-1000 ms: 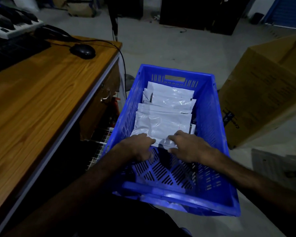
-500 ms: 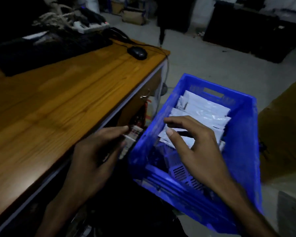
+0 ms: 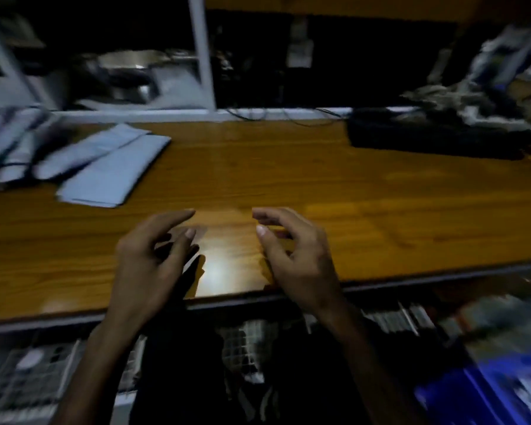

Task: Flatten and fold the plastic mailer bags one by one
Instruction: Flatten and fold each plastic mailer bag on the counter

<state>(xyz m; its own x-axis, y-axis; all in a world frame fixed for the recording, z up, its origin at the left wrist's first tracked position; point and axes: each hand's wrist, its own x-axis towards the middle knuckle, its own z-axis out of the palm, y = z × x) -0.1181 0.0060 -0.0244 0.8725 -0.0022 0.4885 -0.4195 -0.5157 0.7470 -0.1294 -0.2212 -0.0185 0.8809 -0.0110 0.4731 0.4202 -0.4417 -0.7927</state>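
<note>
Hovering over the near edge of the brown wooden desk (image 3: 288, 179), the left hand (image 3: 147, 259) and right hand (image 3: 295, 256) hang loosely curled and empty. Grey plastic mailer bags (image 3: 111, 170) lie folded far left, probably set aside to free working space.
</note>
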